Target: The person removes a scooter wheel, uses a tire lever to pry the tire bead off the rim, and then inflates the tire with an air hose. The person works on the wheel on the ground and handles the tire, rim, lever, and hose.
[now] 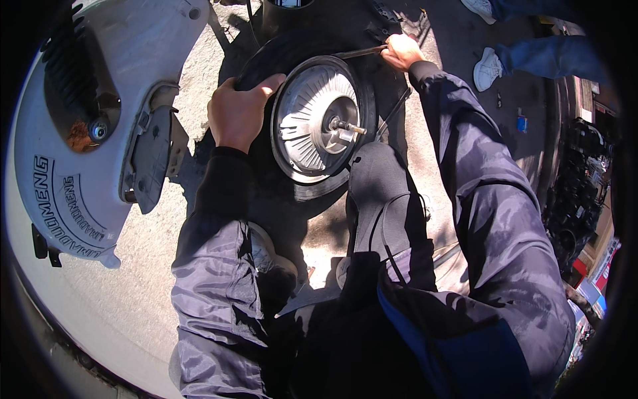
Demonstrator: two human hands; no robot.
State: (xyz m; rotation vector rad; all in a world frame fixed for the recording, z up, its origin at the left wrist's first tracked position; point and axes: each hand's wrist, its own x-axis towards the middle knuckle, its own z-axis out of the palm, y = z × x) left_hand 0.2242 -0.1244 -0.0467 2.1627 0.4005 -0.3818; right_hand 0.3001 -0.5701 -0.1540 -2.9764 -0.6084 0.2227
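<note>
A silver hub-motor wheel [299, 136] stands tilted between my legs, its axle [351, 127] sticking out toward the right. Around the rim sits a black tire [318, 191]. My left hand [236, 116] is closed over the tire's upper left, thumb pointing at the rim and fingertips hidden behind. Up at the far right of the wheel, my right hand [401, 52] grips the end of a metal tire lever [359, 52], whose other end reaches the rim's top edge. A second thin rod [397, 110] slants up from the wheel's right side, untouched by either hand.
A white scooter body panel [86, 179] with a spring shock fills the left. Another person's white shoe [488, 69] and jeans are at the upper right, near a small blue object [522, 124]. Dark parts [579, 183] pile up along the right edge. My knee [380, 183] is close to the wheel.
</note>
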